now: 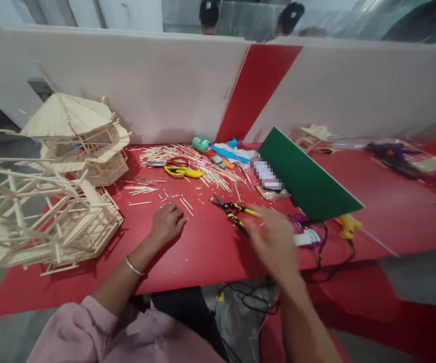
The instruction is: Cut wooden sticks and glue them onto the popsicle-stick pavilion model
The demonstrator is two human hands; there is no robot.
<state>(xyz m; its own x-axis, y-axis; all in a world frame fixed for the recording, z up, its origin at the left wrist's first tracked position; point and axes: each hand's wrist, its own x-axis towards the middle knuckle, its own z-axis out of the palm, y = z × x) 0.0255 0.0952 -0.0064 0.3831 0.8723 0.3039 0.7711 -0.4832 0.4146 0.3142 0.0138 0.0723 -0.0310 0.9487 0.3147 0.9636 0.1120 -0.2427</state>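
Yellow: one pliers (235,212), one scissors (183,171).

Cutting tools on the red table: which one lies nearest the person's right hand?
The black-and-yellow cutters, just ahead of the right hand. The yellow-handled scissors lie farther back, beside the stick pile.

- The stick model (51,201) stood at the table's (202,252) left end.
- Scissors (182,171) lay on loose sticks (206,164) behind the left hand (167,222).
- Cutters (233,209) lay just behind the right hand (274,239), left of the board (308,176).
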